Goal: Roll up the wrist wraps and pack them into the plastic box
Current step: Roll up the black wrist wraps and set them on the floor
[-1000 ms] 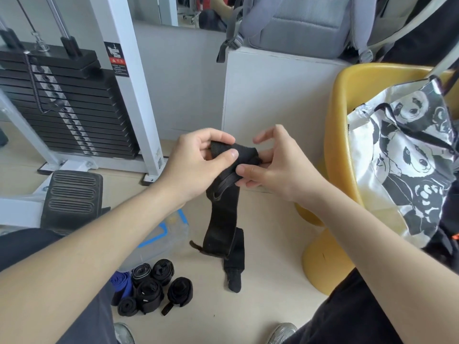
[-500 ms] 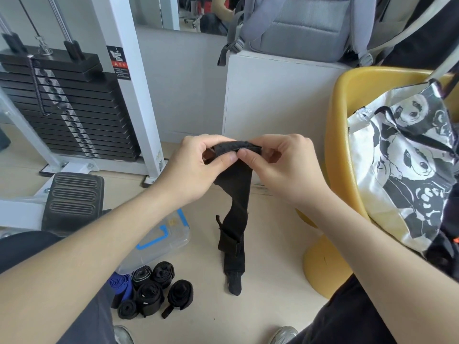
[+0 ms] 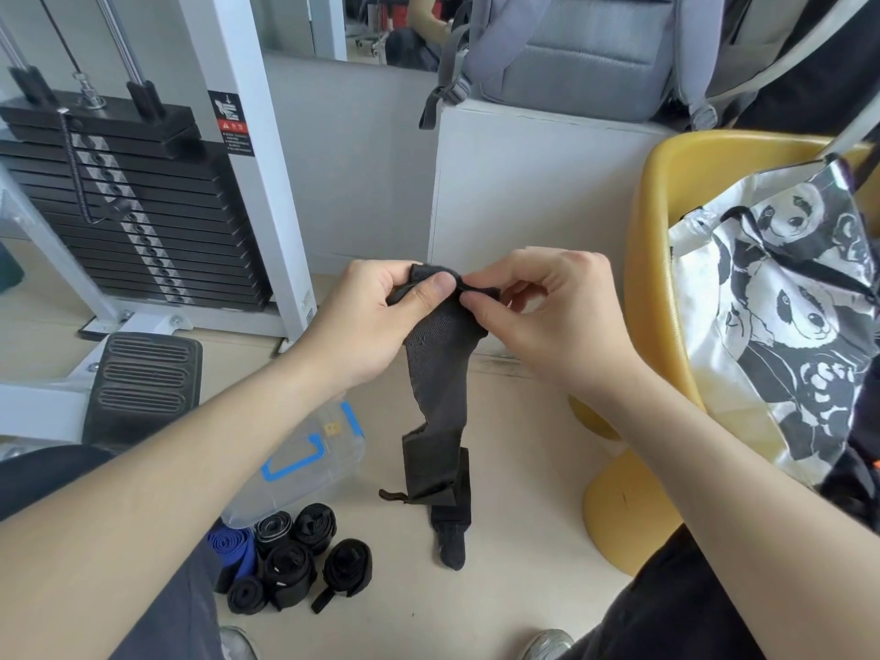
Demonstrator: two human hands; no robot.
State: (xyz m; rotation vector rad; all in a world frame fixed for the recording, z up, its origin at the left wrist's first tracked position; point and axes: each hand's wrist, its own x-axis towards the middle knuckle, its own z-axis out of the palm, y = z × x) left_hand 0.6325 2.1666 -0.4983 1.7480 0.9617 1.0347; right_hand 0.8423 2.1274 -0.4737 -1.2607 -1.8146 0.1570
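Both my left hand (image 3: pixel 376 321) and right hand (image 3: pixel 552 321) pinch the long black fabric wrist wrap (image 3: pixel 438 373) — tail hangs below for rolling

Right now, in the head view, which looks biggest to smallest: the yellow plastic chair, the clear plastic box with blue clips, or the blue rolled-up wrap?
1. Yellow plastic chair
2. Clear plastic box, partly hidden
3. Blue rolled-up wrap, clearly smallest
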